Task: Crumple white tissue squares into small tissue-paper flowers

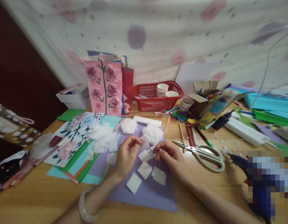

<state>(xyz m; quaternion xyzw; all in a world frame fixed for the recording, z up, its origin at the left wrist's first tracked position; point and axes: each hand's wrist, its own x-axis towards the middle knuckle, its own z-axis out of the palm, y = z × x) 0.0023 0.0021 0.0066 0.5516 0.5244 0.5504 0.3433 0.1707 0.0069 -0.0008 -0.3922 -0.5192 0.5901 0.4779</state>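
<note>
My left hand [126, 155] and my right hand [168, 155] are both pinched on one small white tissue piece [145, 146], held between them just above a purple paper sheet [148, 193]. Three white tissue squares [145, 169] lie on the sheet under my hands. Two finished white tissue flowers [129, 125] sit at the sheet's far edge. A loose pile of white tissue scraps [102, 137] lies to the left of my left hand.
Scissors [204, 154] lie right of my right hand, with pens [189, 133] behind them. A red basket [156, 95] with paper cups and a pink flower card [104, 87] stand at the back. A glue gun [239, 161] is at the right. Coloured paper sheets [76, 165] lie at the left.
</note>
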